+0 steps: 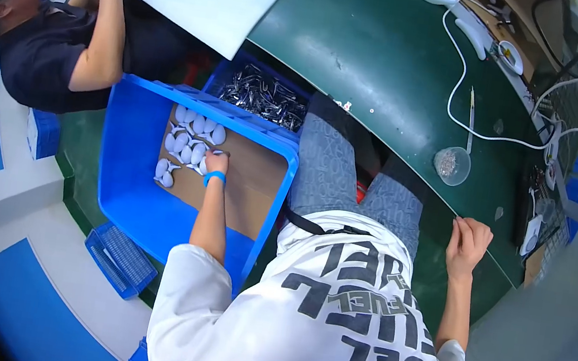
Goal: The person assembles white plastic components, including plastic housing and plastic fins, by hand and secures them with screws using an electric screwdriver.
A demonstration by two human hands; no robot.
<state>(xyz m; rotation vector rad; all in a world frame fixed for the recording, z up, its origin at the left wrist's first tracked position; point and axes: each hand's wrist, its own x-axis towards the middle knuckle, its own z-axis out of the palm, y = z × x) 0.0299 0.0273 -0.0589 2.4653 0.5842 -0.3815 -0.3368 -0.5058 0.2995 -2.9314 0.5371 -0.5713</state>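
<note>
My left hand point(216, 164), with a blue band at the wrist, reaches down into a large blue bin point(110, 148). Its fingers are closed at a white egg-shaped part with a thin stem, mostly hidden by the hand. Similar white egg-shaped parts point(182, 142) lie in rows on a brown cardboard sheet point(248, 182) inside the bin. At the right, my right hand point(468, 243) rests by the edge of the green table point(366, 51). Its fingers are loosely bent and somewhat apart, and nothing shows in them.
A second blue bin point(216, 81) holds many shiny dark metal pieces. On the table are a clear cup point(459, 167) of small bits, a pen-like tool point(471, 117), a white cable point(458, 79) and white shells point(472, 36). A co-worker point(56, 52) sits at the left by a white sheet point(209, 14).
</note>
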